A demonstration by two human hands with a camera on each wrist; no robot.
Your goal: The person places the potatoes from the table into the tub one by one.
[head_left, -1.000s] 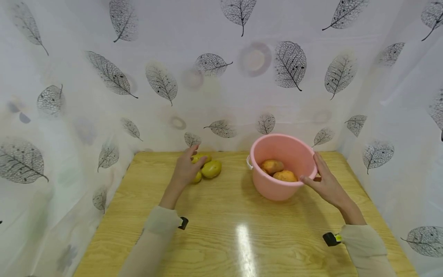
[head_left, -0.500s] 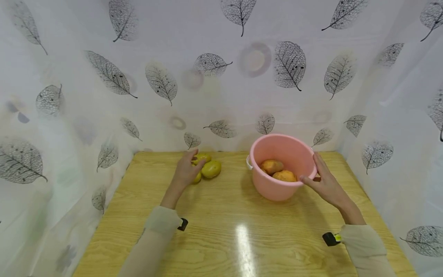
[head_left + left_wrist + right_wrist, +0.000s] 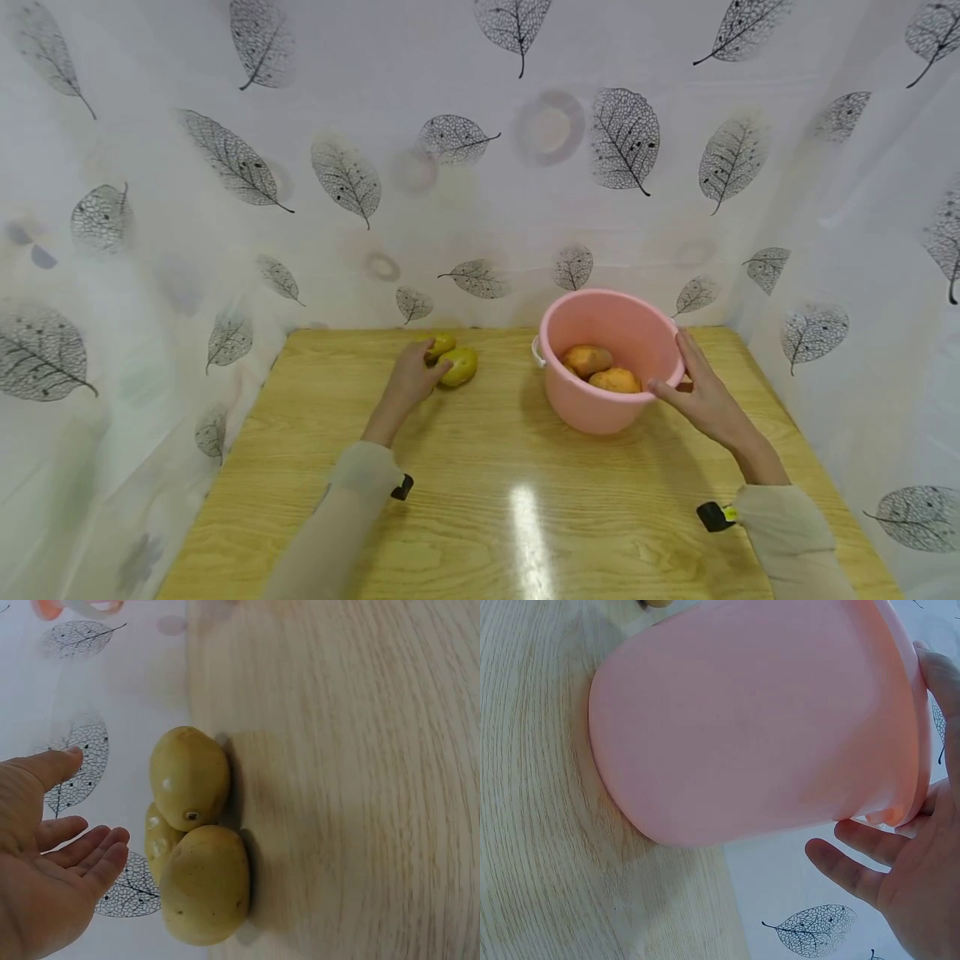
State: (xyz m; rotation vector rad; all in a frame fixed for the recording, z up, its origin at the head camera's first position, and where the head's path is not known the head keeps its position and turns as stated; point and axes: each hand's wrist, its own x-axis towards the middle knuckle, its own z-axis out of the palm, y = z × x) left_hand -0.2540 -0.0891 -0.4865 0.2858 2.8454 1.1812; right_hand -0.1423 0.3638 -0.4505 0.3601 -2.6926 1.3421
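Note:
Three yellow-green fruits lie in a cluster near the table's far edge; the left wrist view shows them as a near fruit [image 3: 204,883], a far fruit [image 3: 189,776] and a third fruit [image 3: 156,840] behind. My left hand [image 3: 426,368] hovers at them with fingers [image 3: 90,859] straight, covering part of the cluster [image 3: 459,365] in the head view. A pink bucket [image 3: 600,412] holds two orange fruits [image 3: 587,360]. My right hand [image 3: 686,385] rests on its right rim, thumb [image 3: 939,675] on the rim, fingers [image 3: 855,859] straight beside the bucket's wall [image 3: 742,727].
The wooden table [image 3: 487,500] is enclosed on three sides by a white leaf-print curtain [image 3: 450,208], which hangs right behind the fruits and the bucket. A white handle lug [image 3: 536,354] sticks out on the bucket's left side.
My left hand has drawn in closer to the yellow-green fruits and now hides one of them in the head view. The right hand and the bucket have stayed put.

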